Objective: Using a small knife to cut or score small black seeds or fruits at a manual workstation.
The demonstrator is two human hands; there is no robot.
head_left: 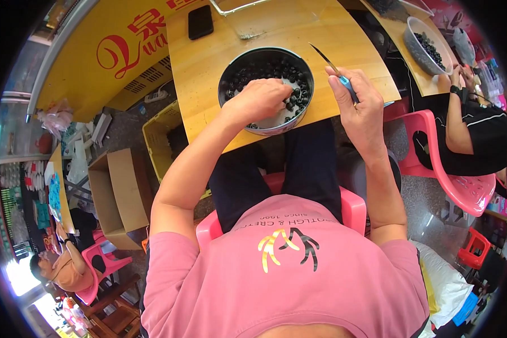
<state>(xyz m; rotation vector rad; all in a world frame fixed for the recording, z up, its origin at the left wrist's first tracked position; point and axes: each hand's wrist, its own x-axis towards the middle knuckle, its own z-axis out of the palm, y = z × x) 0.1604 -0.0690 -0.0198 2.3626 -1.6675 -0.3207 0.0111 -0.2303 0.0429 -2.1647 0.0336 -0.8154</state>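
In front of me a round metal bowl (272,131) stands near the table's edge. Many small dark round things (296,100) lie in it, over a pale bottom; I cannot tell their kind. My left hand (262,100) reaches down into the bowl with its fingers drawn together, and whatever they grip is hidden. To the right of the bowl, my right hand (357,96) is closed on the blue handle of a small knife (345,83). The knife's thin blade points up and to the left, above the tabletop.
The wooden table (208,73) carries a black phone (200,22) and a clear tray (248,7) at its far side. A yellow crate (155,132) and a cardboard box (128,194) stand left. At right, another person sits by a bowl of dark things (421,56) and a pink chair (425,132).
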